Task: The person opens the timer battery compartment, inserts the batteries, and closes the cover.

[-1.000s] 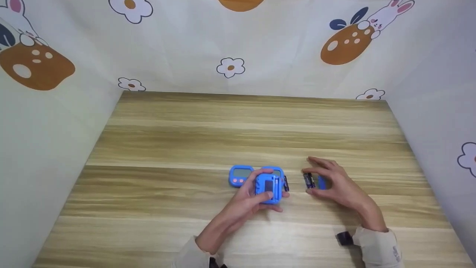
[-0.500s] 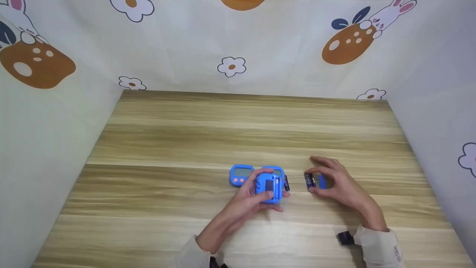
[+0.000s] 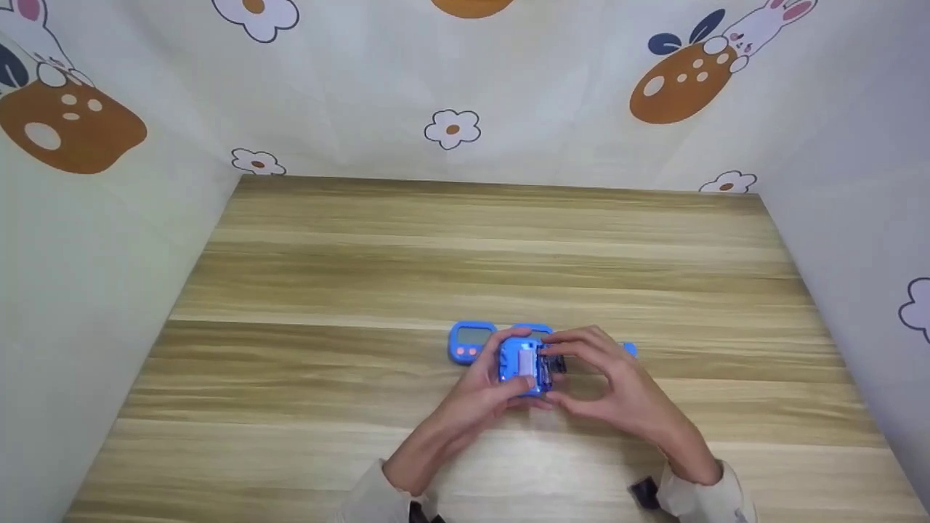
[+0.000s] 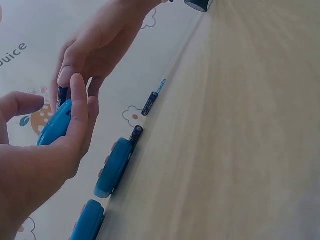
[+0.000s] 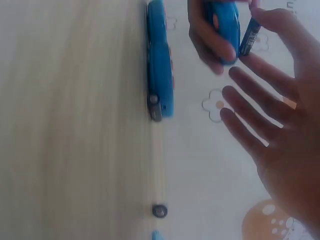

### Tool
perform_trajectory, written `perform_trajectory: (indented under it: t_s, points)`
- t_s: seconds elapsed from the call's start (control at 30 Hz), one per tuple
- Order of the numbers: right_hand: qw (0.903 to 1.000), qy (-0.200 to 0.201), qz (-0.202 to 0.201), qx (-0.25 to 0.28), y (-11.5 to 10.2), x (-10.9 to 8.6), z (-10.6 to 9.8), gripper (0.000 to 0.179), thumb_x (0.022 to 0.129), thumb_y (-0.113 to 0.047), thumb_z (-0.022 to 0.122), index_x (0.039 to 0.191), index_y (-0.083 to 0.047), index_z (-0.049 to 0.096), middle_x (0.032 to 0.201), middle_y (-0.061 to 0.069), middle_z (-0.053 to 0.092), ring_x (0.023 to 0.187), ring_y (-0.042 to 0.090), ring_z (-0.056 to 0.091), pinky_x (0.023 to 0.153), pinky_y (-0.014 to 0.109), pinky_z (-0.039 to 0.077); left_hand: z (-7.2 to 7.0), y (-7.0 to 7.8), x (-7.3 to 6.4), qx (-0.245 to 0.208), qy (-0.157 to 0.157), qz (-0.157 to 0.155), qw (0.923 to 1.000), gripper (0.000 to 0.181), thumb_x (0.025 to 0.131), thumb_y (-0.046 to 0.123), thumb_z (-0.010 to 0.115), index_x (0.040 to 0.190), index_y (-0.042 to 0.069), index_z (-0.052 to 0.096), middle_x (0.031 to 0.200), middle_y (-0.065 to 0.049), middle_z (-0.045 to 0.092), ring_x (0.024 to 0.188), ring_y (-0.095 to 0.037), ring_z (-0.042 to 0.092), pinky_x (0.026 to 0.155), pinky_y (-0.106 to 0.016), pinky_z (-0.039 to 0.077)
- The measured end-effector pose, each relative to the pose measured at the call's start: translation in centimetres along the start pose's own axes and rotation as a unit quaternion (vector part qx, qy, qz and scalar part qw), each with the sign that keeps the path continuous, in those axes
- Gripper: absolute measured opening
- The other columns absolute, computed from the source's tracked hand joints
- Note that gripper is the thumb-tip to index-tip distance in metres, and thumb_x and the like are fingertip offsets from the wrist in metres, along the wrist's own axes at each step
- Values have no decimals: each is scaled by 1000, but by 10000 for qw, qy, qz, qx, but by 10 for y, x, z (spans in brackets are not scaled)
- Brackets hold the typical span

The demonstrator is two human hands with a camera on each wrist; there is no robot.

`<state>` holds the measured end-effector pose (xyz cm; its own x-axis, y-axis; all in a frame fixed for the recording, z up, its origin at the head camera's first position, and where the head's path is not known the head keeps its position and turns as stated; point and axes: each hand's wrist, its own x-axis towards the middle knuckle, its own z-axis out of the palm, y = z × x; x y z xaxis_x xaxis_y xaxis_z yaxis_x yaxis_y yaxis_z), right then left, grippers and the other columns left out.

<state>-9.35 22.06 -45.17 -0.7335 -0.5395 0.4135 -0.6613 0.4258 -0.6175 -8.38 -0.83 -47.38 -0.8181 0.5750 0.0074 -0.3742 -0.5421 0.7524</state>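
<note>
My left hand (image 3: 479, 388) holds a blue digital timer (image 3: 511, 363) with its back up and its battery compartment uncovered, thumb across the back. At the compartment my right hand (image 3: 628, 396) pinches a dark AAA-size battery (image 5: 250, 37) between thumb and index finger. The right wrist view has this battery standing right beside the timer's edge, the other fingers spread. In the left wrist view the battery (image 4: 62, 95) partly hides behind the timer.
Two more blue timers (image 3: 471, 341) (image 4: 114, 169) lie screen up behind the hands. One loose battery (image 4: 136, 134) is beside the nearer timer; another battery (image 4: 149, 103) lies farther right, by a small blue cover (image 3: 630, 350). Printed cloth walls (image 3: 349, 109) surround the wooden table (image 3: 290, 261).
My right hand has lifted a battery from beside the blue cover and carried it left to the timer's compartment. My left hand and its timer stay in place.
</note>
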Motion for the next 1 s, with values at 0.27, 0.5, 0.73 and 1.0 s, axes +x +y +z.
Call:
perform_trajectory:
  t_s: [0.27,0.5,0.73,1.0]
  points:
    - [9995,169,-132,-247,0,1,5,53,80,-28,83,129,-20,64,129,-4,58,120,16,52,103,27,42,0,-2,1,66,-79,37,9999,75,90,-12,59,150,10,19,144,-26,35,120,-54,48,93,-60,48]
    - [9979,117,539,331,5,-3,4,57,81,-30,82,133,-21,60,127,-7,59,110,20,58,88,38,53,-1,-4,2,203,-170,220,9994,78,88,-14,60,151,13,22,146,-31,28,119,-53,49,90,-57,50]
    - [9928,243,948,689,-8,2,3,49,80,-18,83,125,-11,65,121,0,64,100,27,62,79,46,55,0,-5,1,665,58,334,9972,72,88,-13,61,147,9,28,142,-25,33,115,-46,55,85,-55,54]
    - [9674,260,1838,1721,-28,9,2,47,81,-13,81,125,-7,64,117,4,66,107,34,61,82,56,53,1,-10,3,1212,400,671,9896,65,88,-10,64,142,7,34,133,-25,42,98,-44,61,72,-50,59]
